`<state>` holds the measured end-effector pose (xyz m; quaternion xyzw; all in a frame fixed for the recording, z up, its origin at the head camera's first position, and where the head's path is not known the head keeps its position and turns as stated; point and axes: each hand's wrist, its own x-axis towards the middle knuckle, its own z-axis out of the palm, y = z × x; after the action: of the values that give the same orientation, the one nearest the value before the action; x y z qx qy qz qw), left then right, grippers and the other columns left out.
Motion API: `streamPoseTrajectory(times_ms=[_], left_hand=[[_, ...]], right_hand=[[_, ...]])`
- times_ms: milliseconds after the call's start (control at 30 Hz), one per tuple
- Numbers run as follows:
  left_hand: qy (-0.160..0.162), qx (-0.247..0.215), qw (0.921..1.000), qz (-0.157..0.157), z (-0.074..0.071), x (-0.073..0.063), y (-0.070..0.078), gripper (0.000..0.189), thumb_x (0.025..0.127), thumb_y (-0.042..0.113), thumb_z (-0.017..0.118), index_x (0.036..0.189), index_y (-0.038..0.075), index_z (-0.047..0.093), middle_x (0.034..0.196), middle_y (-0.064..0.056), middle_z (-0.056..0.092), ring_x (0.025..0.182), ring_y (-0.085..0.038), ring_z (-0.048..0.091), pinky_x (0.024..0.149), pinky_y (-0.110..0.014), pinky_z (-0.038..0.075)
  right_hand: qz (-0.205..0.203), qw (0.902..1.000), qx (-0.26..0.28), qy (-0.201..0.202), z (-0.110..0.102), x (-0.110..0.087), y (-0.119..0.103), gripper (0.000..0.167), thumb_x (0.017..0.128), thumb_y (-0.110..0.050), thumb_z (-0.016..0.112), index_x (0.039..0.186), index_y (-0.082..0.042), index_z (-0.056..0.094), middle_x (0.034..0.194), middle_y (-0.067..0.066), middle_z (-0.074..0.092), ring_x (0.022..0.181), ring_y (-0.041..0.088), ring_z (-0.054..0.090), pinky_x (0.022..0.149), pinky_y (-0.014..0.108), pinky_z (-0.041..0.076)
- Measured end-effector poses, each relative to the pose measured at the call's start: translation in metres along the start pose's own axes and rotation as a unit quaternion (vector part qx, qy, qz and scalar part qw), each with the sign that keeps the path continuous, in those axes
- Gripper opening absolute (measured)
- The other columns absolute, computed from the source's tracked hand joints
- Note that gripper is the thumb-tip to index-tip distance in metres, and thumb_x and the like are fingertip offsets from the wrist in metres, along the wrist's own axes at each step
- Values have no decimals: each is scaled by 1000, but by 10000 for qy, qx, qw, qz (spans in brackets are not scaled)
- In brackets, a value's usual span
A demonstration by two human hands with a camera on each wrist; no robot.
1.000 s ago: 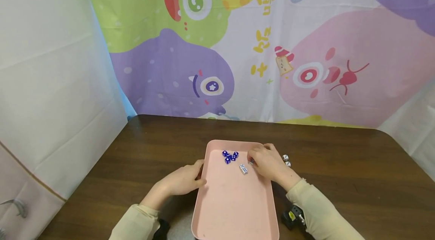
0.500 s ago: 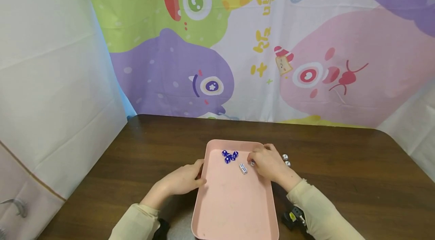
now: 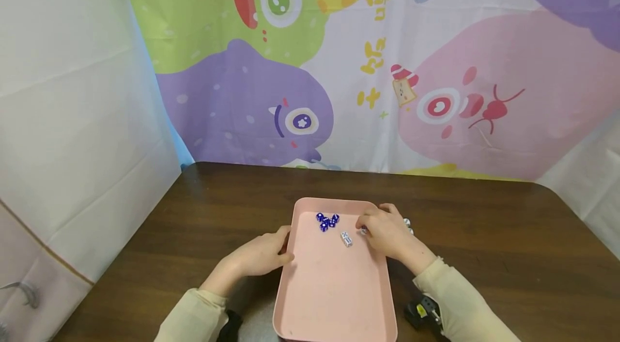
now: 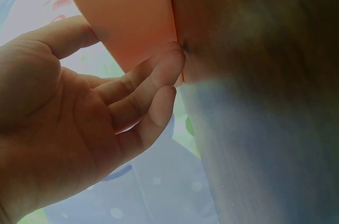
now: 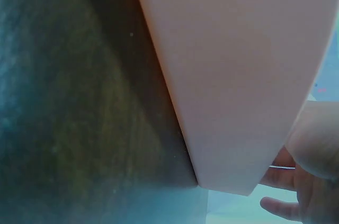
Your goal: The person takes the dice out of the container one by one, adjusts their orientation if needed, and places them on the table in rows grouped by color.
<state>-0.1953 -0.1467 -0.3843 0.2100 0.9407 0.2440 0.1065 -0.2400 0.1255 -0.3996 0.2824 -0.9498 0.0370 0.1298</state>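
Observation:
A pink tray (image 3: 334, 293) lies on the table. My left hand (image 3: 259, 256) holds its left side; in the left wrist view the thumb reaches over the rim and the fingers (image 4: 164, 70) touch the outer wall. Over the tray's far right corner, my right hand (image 3: 385, 231) pinches a white die (image 3: 364, 230), mostly hidden under the fingertips. Several blue dice (image 3: 328, 222) cluster near the tray's far end. White dice (image 3: 346, 239) sit close together just left of my right hand. In the right wrist view, the tray wall (image 5: 238, 75) covers part of that hand.
More white dice (image 3: 407, 222) lie on the dark wooden table (image 3: 484, 234) beyond the tray's right rim, partly hidden by my right hand. A cartoon-printed curtain (image 3: 363, 62) hangs behind the table.
My right hand has shifted slightly to the right, and the white die at its fingertips has moved with it. The left hand, the tray and the other dice stay put.

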Motion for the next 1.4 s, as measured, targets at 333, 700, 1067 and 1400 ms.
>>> streamPoseTrajectory(times_ms=[333,700,1067,1400], left_hand=[[3,14,10000,45,1,0,-2,54,86,20,54,131,-3,36,103,-15,61,80,-15,55,74,-37,44],[-26,-8,10000,30,1,-1,-2,54,86,20,54,131,-3,35,104,-15,61,82,-16,56,75,-38,44],[-12,-8,10000,65,1,0,-3,54,87,20,54,131,-4,35,102,-14,62,78,-15,55,73,-37,44],[-4,28,10000,59,2,1,-5,54,87,21,54,132,-3,35,105,-16,61,82,-16,56,74,-38,45]], right_hand=[[-17,9996,110,244,-8,-6,5,11,80,-12,65,87,-16,71,92,-3,65,91,17,60,93,49,34],[27,9987,147,480,-12,-11,10,9,79,-15,66,88,-16,68,84,-3,63,81,14,60,92,50,35],[158,9982,37,570,-18,-16,19,11,78,-12,67,88,-16,68,83,-3,63,81,16,60,91,50,36],[296,9980,95,543,-23,-23,26,11,77,-15,69,88,-15,66,81,-4,62,81,15,59,90,50,35]])
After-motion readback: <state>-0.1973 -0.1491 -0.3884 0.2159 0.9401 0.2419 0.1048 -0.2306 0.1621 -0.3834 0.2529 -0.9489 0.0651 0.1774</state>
